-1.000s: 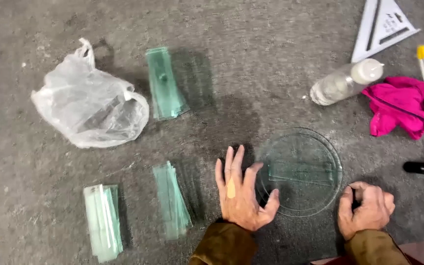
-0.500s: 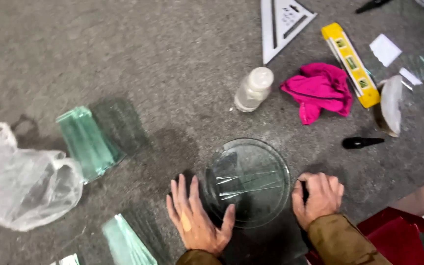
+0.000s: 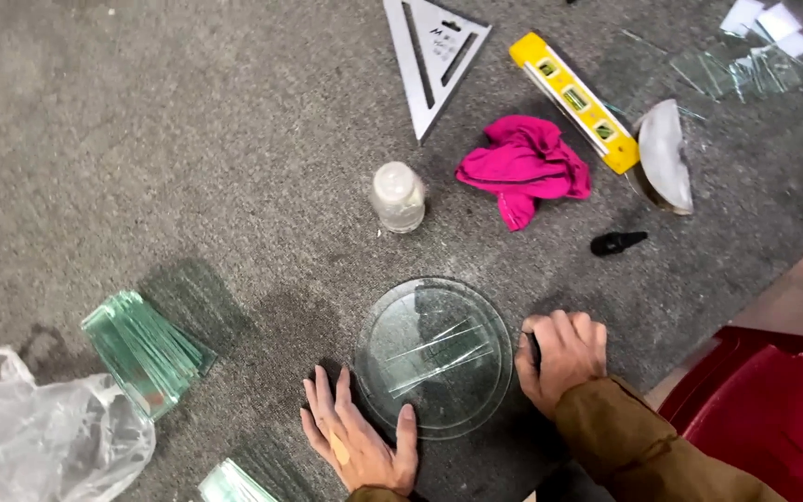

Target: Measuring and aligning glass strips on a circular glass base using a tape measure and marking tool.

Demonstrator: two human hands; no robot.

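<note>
A round clear glass disc (image 3: 434, 353) lies flat on the grey carpeted surface, with a few narrow glass strips on it. My left hand (image 3: 357, 442) lies flat with fingers spread at the disc's lower left edge, thumb touching the rim. My right hand (image 3: 561, 356) is closed in a fist just right of the disc, gripping a small dark tool that is mostly hidden.
A stack of green-edged glass pieces (image 3: 146, 351), a plastic bag (image 3: 48, 446), a small clear bottle (image 3: 398, 197), a pink cloth (image 3: 524, 169), a yellow level (image 3: 573, 100), a metal triangle square (image 3: 431, 51), a black cap (image 3: 617, 244), glass scraps (image 3: 736, 65), a red chair (image 3: 759, 409).
The view has swung right and up, so everything has slid left and down in the picture. Both hands stay at the disc's sides.
</note>
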